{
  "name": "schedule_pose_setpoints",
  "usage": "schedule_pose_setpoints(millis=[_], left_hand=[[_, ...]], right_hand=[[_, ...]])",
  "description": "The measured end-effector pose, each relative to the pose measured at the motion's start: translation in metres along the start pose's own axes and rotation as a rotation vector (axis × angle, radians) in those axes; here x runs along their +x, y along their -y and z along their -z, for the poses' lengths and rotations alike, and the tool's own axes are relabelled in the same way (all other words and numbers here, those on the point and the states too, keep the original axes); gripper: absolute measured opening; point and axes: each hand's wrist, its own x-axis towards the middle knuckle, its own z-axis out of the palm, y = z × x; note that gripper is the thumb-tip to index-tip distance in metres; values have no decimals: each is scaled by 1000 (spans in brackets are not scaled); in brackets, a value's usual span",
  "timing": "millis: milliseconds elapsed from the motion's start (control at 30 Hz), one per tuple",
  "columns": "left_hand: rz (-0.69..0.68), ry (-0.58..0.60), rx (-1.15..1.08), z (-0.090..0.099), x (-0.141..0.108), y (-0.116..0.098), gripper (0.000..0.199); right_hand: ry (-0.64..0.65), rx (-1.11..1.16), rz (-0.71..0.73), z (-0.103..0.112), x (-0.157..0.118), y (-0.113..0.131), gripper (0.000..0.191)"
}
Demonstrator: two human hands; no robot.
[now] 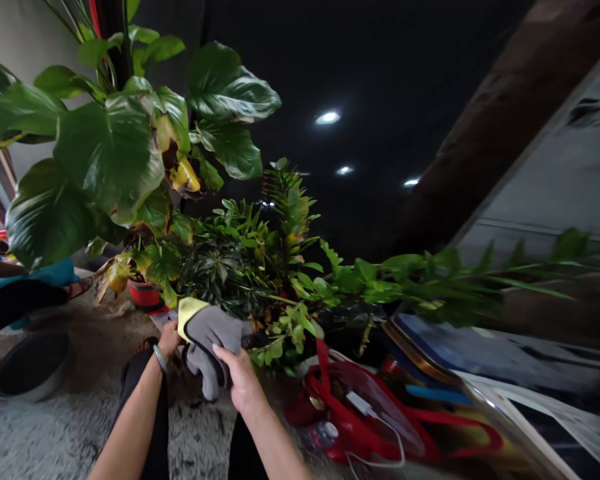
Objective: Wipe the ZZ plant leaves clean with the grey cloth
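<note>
Grey work gloves with a yellow cuff (213, 330) hang between my two hands, in front of the potted plants. My right hand (237, 373) is closed on their right side, the thumb lying over the grey fabric. My left hand (170, 340), below a bracelet-ringed wrist, is at the yellow cuff on the left; its fingers are mostly hidden, so its grip is unclear. Just behind my left hand is a small printed card or packet (163, 319), partly covered.
Large-leaved plants (110, 147) and a red pot (144, 295) stand ahead. A dark basin (33, 367) sits at left, near another person's leg (25, 300). At right lie a red bag (350, 407) with a white cable and stacked boards (480, 353).
</note>
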Motion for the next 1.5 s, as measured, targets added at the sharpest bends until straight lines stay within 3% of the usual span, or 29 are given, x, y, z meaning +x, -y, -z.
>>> schedule_pose_setpoints(millis=[100, 233, 333, 400, 500, 600, 667, 767, 900, 1000, 1100, 1167, 1367, 1433, 1500], left_hand=[[27, -9, -8, 4, 1, 3, 21], [90, 14, -36, 5, 0, 6, 30], [103, 38, -55, 3, -2, 5, 37], [98, 43, -67, 1, -3, 3, 39], [89, 34, -80, -1, -5, 2, 39], [88, 13, -85, 1, -4, 3, 38], [89, 2, -86, 2, -3, 3, 37], [92, -2, -90, 2, -2, 3, 37], [86, 1, -100, -3, -2, 2, 38], [79, -8, -107, -7, -3, 2, 38], [79, -20, -101, -6, -3, 1, 38], [82, -22, -92, -4, -3, -1, 37], [84, -3, -74, -2, -5, -7, 36], [82, -2, -74, -3, -7, -8, 36], [78, -4, -74, -3, -8, -9, 37]], right_hand=[[-41, -19, -42, 29, -10, -13, 42], [-116, 59, 91, 48, -4, 18, 47], [-219, 161, 282, 41, 14, 48, 51], [-242, 182, 322, 33, 22, 52, 52], [-178, 119, 191, 30, 19, 29, 47], [-123, 48, 44, 42, 4, 1, 43], [-146, 48, 26, 51, -2, -2, 43], [-252, 119, 151, 54, 5, 24, 48], [-331, 224, 347, 40, 24, 56, 57], [-262, 174, 246, 33, 22, 39, 52], [-168, 81, 61, 40, 6, 9, 44], [-159, 54, 31, 45, -3, 3, 43], [-425, 88, 392, 29, 11, 56, 54], [-454, 139, 406, 23, 23, 63, 50], [-370, 237, 276, 26, 30, 52, 42]])
